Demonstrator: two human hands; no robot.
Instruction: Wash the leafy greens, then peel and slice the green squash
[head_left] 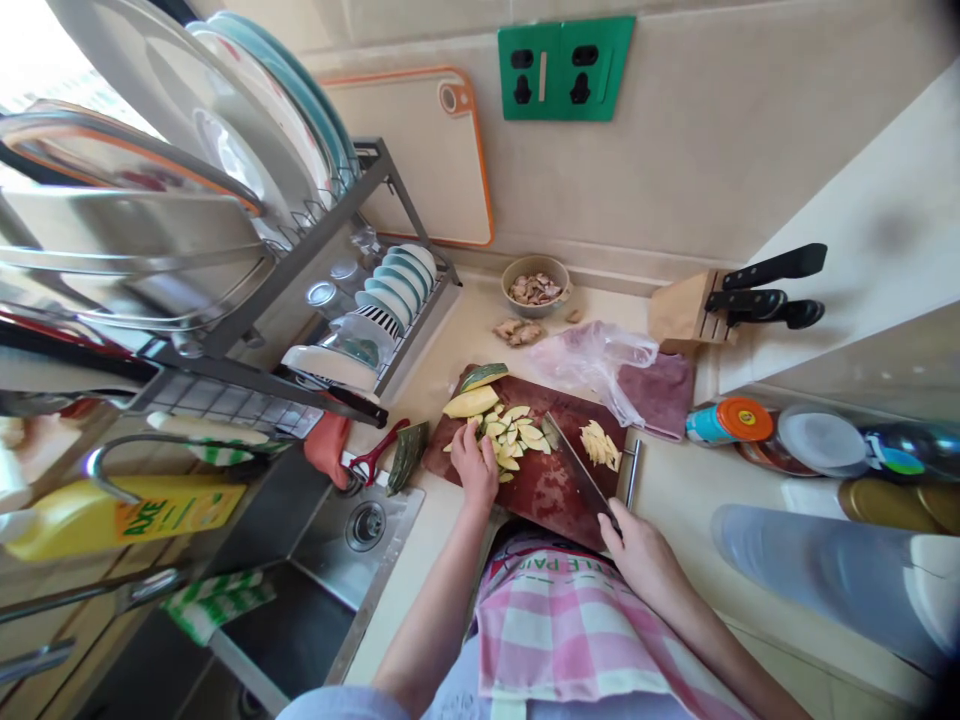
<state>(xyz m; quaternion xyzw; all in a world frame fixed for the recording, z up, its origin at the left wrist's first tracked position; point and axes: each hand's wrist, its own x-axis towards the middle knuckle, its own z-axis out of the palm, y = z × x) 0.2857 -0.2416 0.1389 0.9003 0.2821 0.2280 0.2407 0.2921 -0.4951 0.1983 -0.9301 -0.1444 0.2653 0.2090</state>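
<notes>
My right hand (641, 550) is closed round the handle of a kitchen knife (581, 470), whose blade lies slanted low over the brown cutting board (540, 500). My left hand (474, 468) rests at the near left edge of a pile of thin squash slices (517, 432), its fingers somewhat apart and touching them. Pale yellow flesh and green rind show on the slices. Behind them on the board are larger squash pieces (472, 400). Right of the blade sits a small heap of squash strips (600, 443). Another green-skinned squash chunk (409, 457) is beside the board's left edge.
A red peeler (379, 455) lies by the sink (326, 545) on the left. Behind the board are a plastic bag (592, 360), ginger (517, 331) and a bowl (536, 285). A knife block (682, 305) and jars stand right; a dish rack (300, 250) rises left.
</notes>
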